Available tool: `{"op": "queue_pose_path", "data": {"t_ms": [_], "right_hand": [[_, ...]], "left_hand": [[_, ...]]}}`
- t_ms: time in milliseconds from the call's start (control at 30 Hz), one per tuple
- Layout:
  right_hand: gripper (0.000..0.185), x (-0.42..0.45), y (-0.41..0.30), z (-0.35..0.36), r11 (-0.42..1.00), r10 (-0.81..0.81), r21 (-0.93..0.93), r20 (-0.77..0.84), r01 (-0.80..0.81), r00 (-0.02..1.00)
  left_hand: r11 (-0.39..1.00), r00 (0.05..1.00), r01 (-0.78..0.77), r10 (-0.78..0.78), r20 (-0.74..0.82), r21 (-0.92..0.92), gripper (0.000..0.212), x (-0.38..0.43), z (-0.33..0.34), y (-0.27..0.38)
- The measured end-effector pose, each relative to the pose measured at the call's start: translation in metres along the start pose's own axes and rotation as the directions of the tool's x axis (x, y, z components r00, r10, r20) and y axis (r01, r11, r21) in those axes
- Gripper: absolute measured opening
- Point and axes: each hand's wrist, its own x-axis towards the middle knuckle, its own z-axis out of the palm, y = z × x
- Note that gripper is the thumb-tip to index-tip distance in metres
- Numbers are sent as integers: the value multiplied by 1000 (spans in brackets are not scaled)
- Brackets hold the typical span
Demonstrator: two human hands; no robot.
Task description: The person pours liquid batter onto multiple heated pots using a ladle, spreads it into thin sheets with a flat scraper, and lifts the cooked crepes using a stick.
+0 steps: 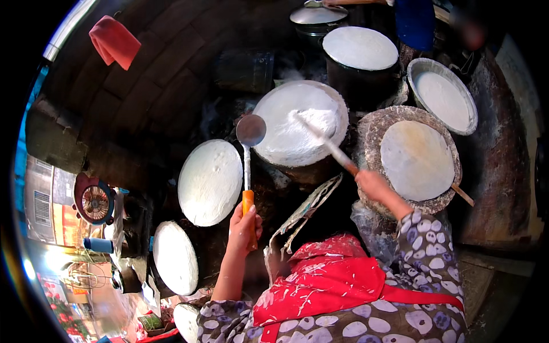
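My left hand [246,226] is wrapped around the orange handle of a metal ladle [251,130], raised bowl-up near the left rim of a round cooking surface [274,113] coated white. My right hand [374,185] grips a long stick-like tool [330,148], blurred along its shaft. Its far end rests in a heaped patch of white batter or paste [319,120] on that surface. Faint steam rises at the back of it. Right of my right hand, a pale flat round sheet [417,160] lies on a thick, crusted round stand [373,128].
White-topped rounds stand at left [210,182] and lower left [176,257]. Behind are another white-topped vessel [360,48] and a lidded pot [318,15], with another person's arm [356,2] near its lid. A basin of white liquid [444,103] sits at right. A fan [95,201] stands left.
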Motion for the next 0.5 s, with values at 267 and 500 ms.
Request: {"op": "queue_pose_path", "data": {"t_ms": [267, 500], "right_hand": [[28, 19, -4, -36, 986, -18, -161, 216, 54, 976], [28, 110, 36, -80, 954, 10, -300, -4, -11, 1000]], "left_hand": [[997, 997, 75, -75, -3, -23, 29, 8, 18, 1], [995, 996, 87, -88, -30, -47, 35, -5, 22, 1]]}}
